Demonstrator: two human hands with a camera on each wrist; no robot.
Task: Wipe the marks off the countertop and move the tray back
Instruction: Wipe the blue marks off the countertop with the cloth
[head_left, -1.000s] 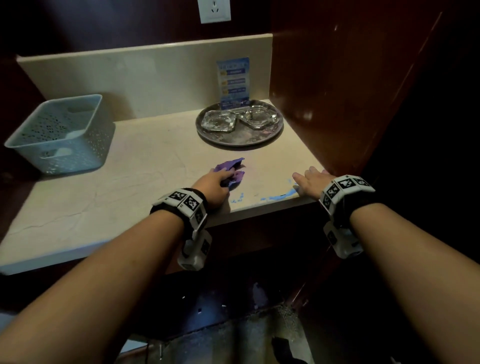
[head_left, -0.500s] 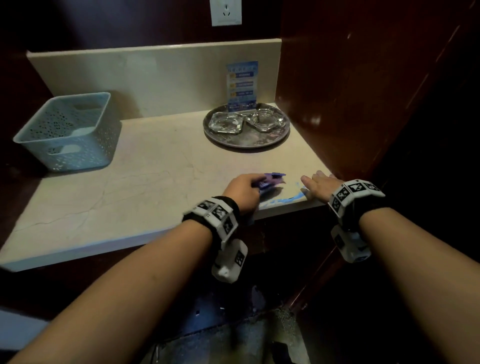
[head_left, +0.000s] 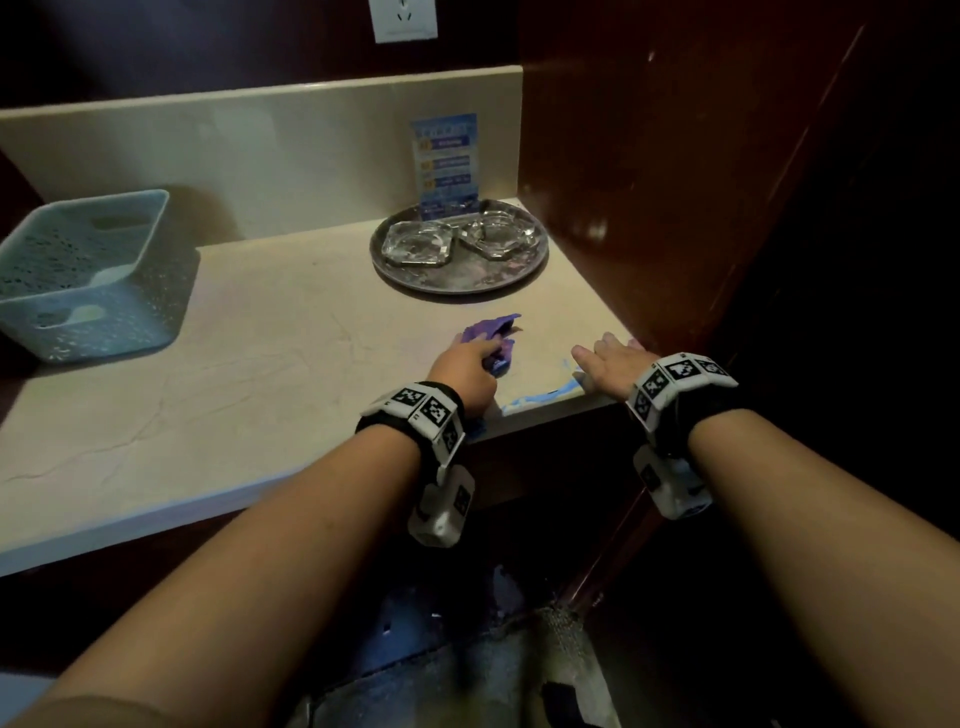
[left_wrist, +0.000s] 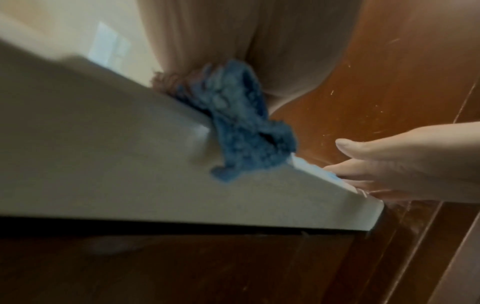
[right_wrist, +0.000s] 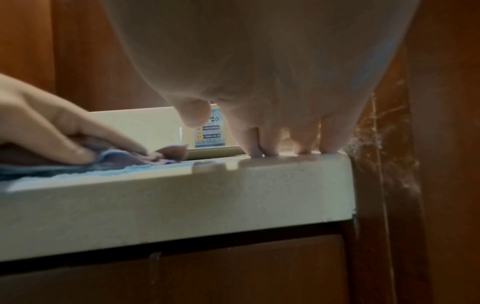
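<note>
I see left hand (head_left: 462, 371) pressing cloth (head_left: 493, 338) on counter (head_left: 234, 364), fingers probably curled round it (blurry). Right hand (head_left: 610, 364) flat, fingers straight, beside blue marks (head_left: 545, 397). Tray (head_left: 460, 254) back right.

Basket (head_left: 85, 275) far left on counter (head_left: 249, 332); tray (head_left: 460, 283) back right, two ashtrays (head_left: 415, 244) in it, card (head_left: 445, 163) behind; cloth (head_left: 491, 338) front of tray.

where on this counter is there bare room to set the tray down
The widest bare patch is mid-countertop, between the basket and the tray. The left front, below the basket, is bare too. The right front corner is crowded: left hand on the cloth, blue marks, right hand.
</note>
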